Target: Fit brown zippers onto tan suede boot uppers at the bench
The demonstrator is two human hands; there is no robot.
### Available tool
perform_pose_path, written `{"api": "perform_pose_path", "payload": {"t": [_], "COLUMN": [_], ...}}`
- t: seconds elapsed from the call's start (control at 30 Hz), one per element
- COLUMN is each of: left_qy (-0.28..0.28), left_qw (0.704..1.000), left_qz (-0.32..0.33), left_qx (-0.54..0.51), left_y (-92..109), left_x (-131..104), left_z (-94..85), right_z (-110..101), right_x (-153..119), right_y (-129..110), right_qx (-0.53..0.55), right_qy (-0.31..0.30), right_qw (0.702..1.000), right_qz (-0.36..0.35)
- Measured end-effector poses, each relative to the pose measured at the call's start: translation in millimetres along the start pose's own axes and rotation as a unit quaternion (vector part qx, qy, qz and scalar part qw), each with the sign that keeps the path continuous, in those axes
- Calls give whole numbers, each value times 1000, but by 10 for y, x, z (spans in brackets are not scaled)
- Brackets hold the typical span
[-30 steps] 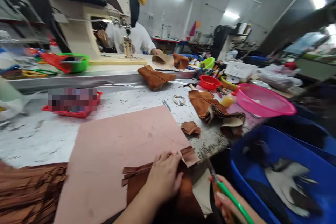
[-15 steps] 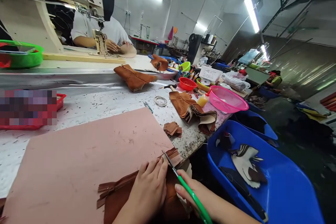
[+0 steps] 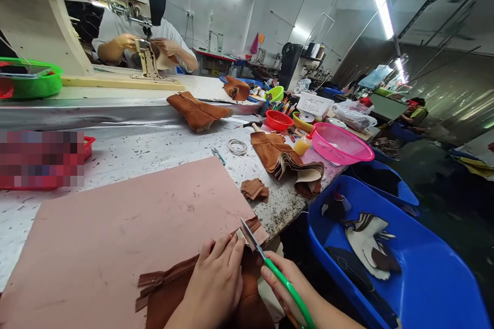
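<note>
My right hand [image 3: 287, 288] grips green-handled scissors [image 3: 285, 280], their metal blades pointing up and away at the edge of a brown leather piece [image 3: 170, 300]. My left hand [image 3: 218, 277] is closed over that piece, fingers together, the thumb hidden. A brown zipper [image 3: 170, 273] runs along the leather's edge, its loose tape ends at the left. A small pale patch shows by my left fingertips, close to the blades. The leather lies partly on a pink board [image 3: 127, 231] and hangs over the near edge.
Small brown scraps [image 3: 254, 190], stacked leather pieces [image 3: 287, 157] and a pink basket [image 3: 339, 145] lie beyond. Blue tubs [image 3: 432, 277] stand low at right. Across the table, a person works behind a sewing machine [image 3: 148, 56].
The scissors have shifted slightly at the leather edge, while my left hand stays nearly in place. Across the table, the person's hands have lifted a piece. The view has turned slightly left.
</note>
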State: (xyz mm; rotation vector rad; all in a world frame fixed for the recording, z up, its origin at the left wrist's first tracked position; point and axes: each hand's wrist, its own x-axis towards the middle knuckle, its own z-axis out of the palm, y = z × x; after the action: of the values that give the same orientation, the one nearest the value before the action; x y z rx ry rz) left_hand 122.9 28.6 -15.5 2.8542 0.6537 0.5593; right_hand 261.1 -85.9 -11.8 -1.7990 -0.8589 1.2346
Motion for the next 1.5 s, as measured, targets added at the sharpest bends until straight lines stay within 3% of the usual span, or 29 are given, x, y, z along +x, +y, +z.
{"api": "perform_pose_path", "payload": {"t": [0.07, 0.13, 0.2, 0.3, 0.43, 0.53, 0.63, 0.7, 0.83, 0.97, 1.03, 1.1, 1.2, 1.27, 1.4, 1.5], "left_qy": [15, 36, 46, 28, 22, 34, 42, 21, -112, -167, -168, -160, -146, -137, -113, -86], "left_qw": [1000, 999, 998, 997, 996, 997, 998, 998, 960, 930, 924, 923, 923, 924, 925, 929], "left_qz": [4, 14, 30, 52, 60, 56, 21, -52, -241, -294, -300, -297, -285, -272, -261, -270], "left_qx": [2, 13, 30, 48, 58, 52, 39, 22, -82, -144, -166, -187, -214, -232, -251, -239], "left_y": [-7, -25, -54, -100, -127, -132, -130, -111, -39, -15, -22, -26, -20, -7, 33, 77], "left_x": [4, 7, 10, 18, 31, 26, 33, 85, 320, 524, 555, 552, 530, 521, 512, 493], "left_z": [6, 16, 28, 36, 20, 35, 79, 85, -37, -196, -226, -222, -201, -202, -238, -250], "right_z": [-200, -469, -751, -1059, -1109, -1006, -971, -1019, -1236, -1430, -1408, -1258, -847, -558, -256, -259], "right_x": [90, 252, 460, 742, 861, 775, 651, 601, 667, 845, 871, 831, 713, 658, 649, 655], "right_y": [-107, -241, -374, -502, -459, -313, -173, -106, -49, -149, -261, -376, -475, -475, -422, -451], "right_qx": [33, 43, -41, -241, -363, -467, -566, -554, -490, -497, -502, -459, -278, -171, -109, -167], "right_qy": [-60, -164, -188, -73, 66, 144, 173, 165, 203, 240, 253, 236, 66, -31, 5, 31], "right_qw": [998, 985, 981, 967, 927, 869, 801, 809, 844, 832, 822, 840, 903, 919, 934, 908], "right_qz": [0, 13, 8, -28, -64, -82, -95, -105, -74, -62, -89, -167, -319, -353, -341, -383]}}
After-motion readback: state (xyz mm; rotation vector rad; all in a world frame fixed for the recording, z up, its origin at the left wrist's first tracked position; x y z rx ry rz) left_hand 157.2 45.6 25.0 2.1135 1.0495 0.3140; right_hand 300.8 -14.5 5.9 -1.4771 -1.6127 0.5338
